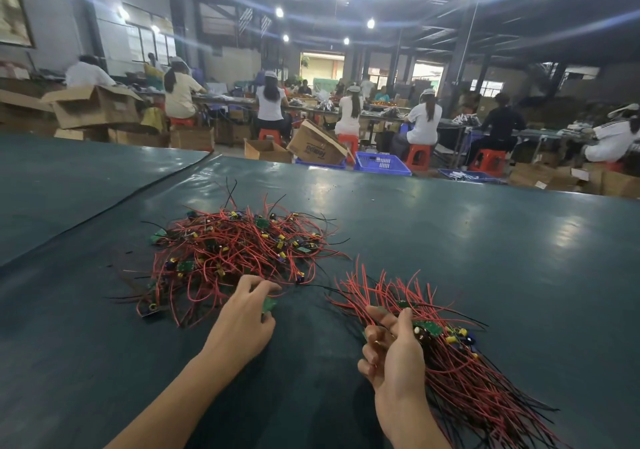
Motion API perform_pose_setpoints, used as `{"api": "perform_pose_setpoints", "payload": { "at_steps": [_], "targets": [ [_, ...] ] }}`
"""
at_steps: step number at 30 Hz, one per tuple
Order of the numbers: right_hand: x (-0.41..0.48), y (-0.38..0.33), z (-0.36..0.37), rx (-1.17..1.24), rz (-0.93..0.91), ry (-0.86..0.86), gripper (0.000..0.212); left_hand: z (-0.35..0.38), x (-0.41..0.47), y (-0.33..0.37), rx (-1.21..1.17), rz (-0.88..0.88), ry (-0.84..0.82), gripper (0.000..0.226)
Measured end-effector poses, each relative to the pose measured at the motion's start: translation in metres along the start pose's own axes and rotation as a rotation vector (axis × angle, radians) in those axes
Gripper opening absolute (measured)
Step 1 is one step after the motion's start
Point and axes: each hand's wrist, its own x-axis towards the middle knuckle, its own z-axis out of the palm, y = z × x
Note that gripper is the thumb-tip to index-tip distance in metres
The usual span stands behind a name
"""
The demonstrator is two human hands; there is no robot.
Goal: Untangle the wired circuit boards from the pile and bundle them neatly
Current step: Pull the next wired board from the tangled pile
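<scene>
- the left hand [247, 313] pinches a small green board [268, 305] at the near edge of the tangled pile [235, 251].
- the right hand [393, 348] has its fingers curled around the bundle [457, 372] of red-wired boards, to the right of the pile, over the green table [485, 240].

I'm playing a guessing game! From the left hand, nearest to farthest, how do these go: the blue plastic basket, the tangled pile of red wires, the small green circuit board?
1. Small green circuit board, held in the left hand.
2. Tangled pile of red wires, just ahead of it.
3. Blue plastic basket, far behind the table.
</scene>
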Motion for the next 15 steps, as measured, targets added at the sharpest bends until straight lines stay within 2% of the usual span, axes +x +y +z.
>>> {"api": "perform_pose_setpoints", "payload": {
  "at_steps": [6,10,15],
  "targets": [
    [0.0,0.004,0.005,-0.179,-0.051,-0.024,0.046,0.002,-0.014,0.05,-0.268,0.44,0.15,0.032],
    [-0.01,0.003,0.009,-0.282,-0.187,-0.126,0.037,0.003,-0.026,0.071,-0.327,0.688,0.131,0.036],
    [-0.012,-0.001,0.008,-0.261,-0.275,-0.167,0.033,0.006,-0.029,0.075,-0.399,0.717,0.163,0.039]
  ]
}}
